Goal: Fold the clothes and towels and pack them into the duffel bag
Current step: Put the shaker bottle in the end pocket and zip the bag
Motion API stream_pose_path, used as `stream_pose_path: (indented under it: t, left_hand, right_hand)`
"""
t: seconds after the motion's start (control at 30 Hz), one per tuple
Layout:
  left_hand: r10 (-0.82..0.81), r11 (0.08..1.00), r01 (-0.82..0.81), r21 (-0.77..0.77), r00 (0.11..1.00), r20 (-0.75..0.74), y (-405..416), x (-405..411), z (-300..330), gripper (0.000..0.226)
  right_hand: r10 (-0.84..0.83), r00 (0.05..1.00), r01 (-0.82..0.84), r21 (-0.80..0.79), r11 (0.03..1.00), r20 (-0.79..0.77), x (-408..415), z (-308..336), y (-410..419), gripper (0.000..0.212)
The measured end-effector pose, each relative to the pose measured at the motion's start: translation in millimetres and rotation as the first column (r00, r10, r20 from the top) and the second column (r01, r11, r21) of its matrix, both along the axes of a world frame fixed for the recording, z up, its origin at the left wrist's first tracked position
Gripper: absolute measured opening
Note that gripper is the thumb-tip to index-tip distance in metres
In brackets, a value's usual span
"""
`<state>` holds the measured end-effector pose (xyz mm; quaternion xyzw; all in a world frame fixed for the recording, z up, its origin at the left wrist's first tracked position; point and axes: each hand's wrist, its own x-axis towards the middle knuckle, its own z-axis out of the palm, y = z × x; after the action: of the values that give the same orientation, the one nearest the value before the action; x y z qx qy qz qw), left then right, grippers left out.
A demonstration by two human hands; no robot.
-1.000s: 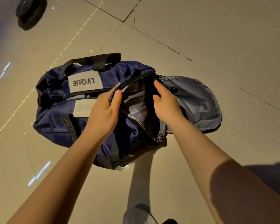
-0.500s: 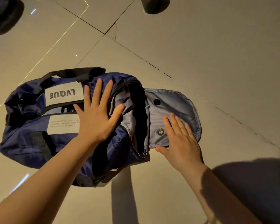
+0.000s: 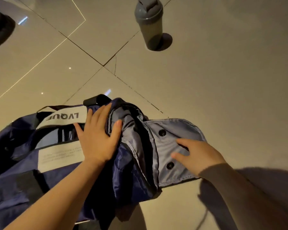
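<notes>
The navy duffel bag point(image 3: 40, 163) lies on its side on the tiled floor point(image 3: 223, 80), its end flap point(image 3: 176, 128) thrown open and spread flat on the tiles beside the dark mouth. A second ago both hands were parting that opening from inside; now the left hand point(image 3: 96, 138) presses flat on the bag's top just beside the mouth, fingers straight and spread, gripping nothing, and the right hand point(image 3: 198, 155) rests on the flap between its two snap studs, fingers relaxed and holding nothing. That suggests the bag is being flattened and readied, not yet loaded. No clothes or towels are in view. Beyond the bag stands a grey lidded bin point(image 3: 149, 22), well apart; nothing blocks the mouth.
</notes>
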<state>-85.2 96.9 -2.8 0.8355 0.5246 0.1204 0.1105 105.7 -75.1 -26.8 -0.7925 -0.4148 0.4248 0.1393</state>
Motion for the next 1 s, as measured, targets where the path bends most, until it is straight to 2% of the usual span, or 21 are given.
stream_pose_path:
  t: [0.1,0.17,0.23,0.3,0.43,0.57,0.67,0.73,0.83,1.0]
  left_hand:
    - [0.009,1.0,-0.009,0.005,0.999,-0.031,5,0,-4,0.068]
    - [0.022,1.0,-0.022,-0.004,0.999,-0.039,9,2,-3,0.068]
    - [0.041,0.999,-0.042,-0.006,0.998,-0.046,15,6,-3,0.068]
    - [0.057,0.998,-0.058,-0.016,0.997,-0.056,19,7,-5,0.066]
    - [0.065,0.998,-0.064,0.008,0.996,-0.062,24,7,-7,0.062]
    - [0.062,0.998,-0.062,0.016,0.997,-0.04,28,7,-10,0.061]
    - [0.061,0.998,-0.061,0.024,0.998,-0.017,28,7,-12,0.059]
    - [0.061,0.998,-0.061,0.022,0.998,-0.001,27,7,-10,0.058]
    - [0.066,0.998,-0.066,0.023,0.998,-0.006,30,8,-9,0.057]
    - [0.046,0.998,-0.045,0.034,0.999,-0.024,29,7,-10,0.059]
  right_hand:
    - [-0.171,0.984,0.161,0.172,0.972,0.047,13,11,38,0.039]
    - [-0.311,0.949,0.312,0.317,0.896,-0.056,22,17,70,0.036]
    - [-0.385,0.892,0.45,0.37,0.813,-0.237,34,22,108,0.04]
    - [-0.419,0.864,0.501,0.405,0.765,-0.279,47,21,145,0.048]
    - [-0.462,0.875,0.465,0.51,0.723,-0.142,77,30,209,0.067]
    - [-0.491,0.863,0.328,0.609,0.722,0.118,106,51,274,0.09]
    - [-0.501,0.862,0.349,0.621,0.702,0.082,120,58,313,0.1]
    - [-0.494,0.867,0.365,0.599,0.712,0.059,129,61,331,0.101]
    - [-0.429,0.89,0.281,0.552,0.785,0.157,136,50,344,0.095]
    - [-0.399,0.884,0.188,0.597,0.78,0.243,144,40,342,0.082]
